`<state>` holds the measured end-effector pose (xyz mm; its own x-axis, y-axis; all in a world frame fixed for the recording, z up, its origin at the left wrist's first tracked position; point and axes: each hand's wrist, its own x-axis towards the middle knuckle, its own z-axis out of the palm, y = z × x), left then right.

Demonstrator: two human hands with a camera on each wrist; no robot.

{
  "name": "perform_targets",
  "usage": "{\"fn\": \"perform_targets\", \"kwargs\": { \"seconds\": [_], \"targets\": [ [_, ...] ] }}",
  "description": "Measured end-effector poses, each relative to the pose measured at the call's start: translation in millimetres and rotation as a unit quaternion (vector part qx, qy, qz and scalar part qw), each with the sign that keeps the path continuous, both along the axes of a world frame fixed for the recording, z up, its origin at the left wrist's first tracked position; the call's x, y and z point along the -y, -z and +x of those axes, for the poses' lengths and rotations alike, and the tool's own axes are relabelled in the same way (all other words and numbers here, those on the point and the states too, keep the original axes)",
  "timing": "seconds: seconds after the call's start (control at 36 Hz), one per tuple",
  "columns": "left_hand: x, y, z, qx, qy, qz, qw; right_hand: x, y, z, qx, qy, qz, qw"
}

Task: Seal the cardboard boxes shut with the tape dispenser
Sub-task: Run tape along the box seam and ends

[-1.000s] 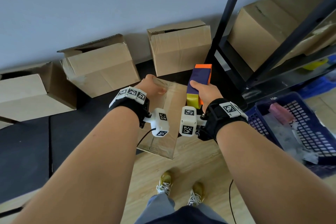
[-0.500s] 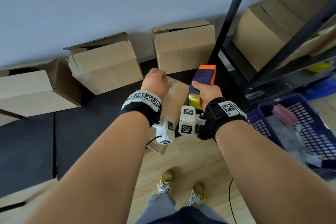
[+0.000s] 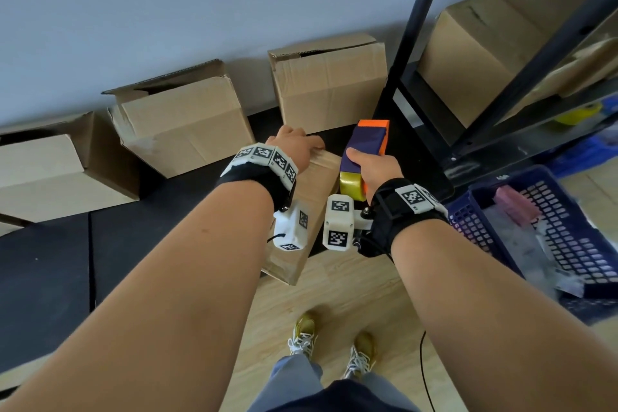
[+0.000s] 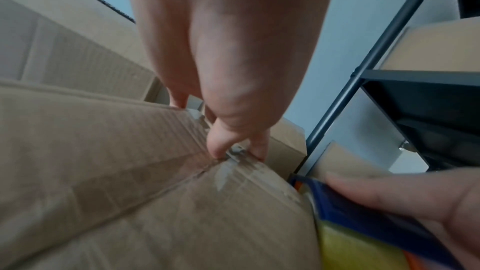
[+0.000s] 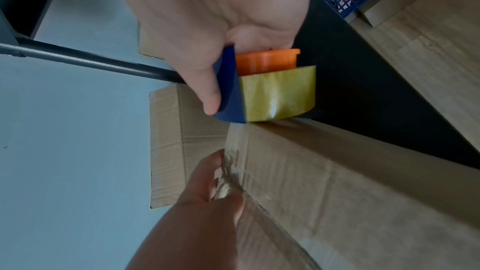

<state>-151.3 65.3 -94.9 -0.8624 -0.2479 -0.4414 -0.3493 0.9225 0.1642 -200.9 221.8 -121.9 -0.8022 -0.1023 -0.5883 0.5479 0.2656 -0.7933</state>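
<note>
Lining the wall at the left of the head view, three open cardboard boxes are seen on a dark floor mat, their flaps not yet taped. Just right of them, the box being worked on is held up between the two forearms. Since a second ago it has been drawn in and turned, so that less of its taped top face is shown and its far end is now covered by the left hand. This is judged to mean the strip along the seam is laid and only its end is left to be pressed down and cut.

The left hand is curled over the far top edge, thumb and fingertips pinching the crumpled tape end there; this detail is given only by the left wrist view. To the right, the tape dispenser is gripped by the right hand, fingers wrapped round its blue and orange body. Only in the right wrist view is the yellow tape roll shown touching the box's corner, with clear tape running from it onto the cardboard.

Farther right stand a black shelf rack and a blue crate.
</note>
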Motion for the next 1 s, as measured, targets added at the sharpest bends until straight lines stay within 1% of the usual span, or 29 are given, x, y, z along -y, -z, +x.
{"fn": "perform_targets", "kwargs": {
  "seconds": [0.08,0.33,0.44,0.56,0.64,0.78,0.94,1.0],
  "targets": [
    [3.5,1.5,-1.5,0.007,0.000,0.006,1.000,0.2,-1.1,0.7,-0.001,-0.001,0.003,1.000],
    [5.8,5.5,1.0,-0.028,-0.033,0.023,0.999,-1.6,-6.2,3.0,0.008,0.003,0.008,1.000],
    [8.2,2.0,6.1,-0.060,-0.066,-0.003,0.996,-7.2,-14.0,2.2,0.000,0.010,0.018,1.000],
    [7.3,-1.4,10.1,-0.059,-0.086,-0.024,0.994,-18.2,-21.8,-1.3,-0.012,0.018,0.020,1.000],
    [8.8,1.4,13.7,-0.050,-0.130,-0.008,0.990,-24.9,-29.4,-2.8,-0.030,0.026,0.019,0.999],
    [9.1,6.0,19.5,-0.052,-0.197,-0.010,0.979,-36.2,-39.1,-5.7,-0.042,0.024,0.009,0.999],
    [11.5,7.3,33.3,-0.031,-0.302,-0.038,0.952,-58.5,-46.5,-9.3,-0.055,0.029,0.007,0.998],
    [11.9,9.8,37.8,-0.033,-0.317,-0.038,0.947,-65.0,-47.4,-10.6,-0.059,0.032,0.011,0.998]
  ]
}}
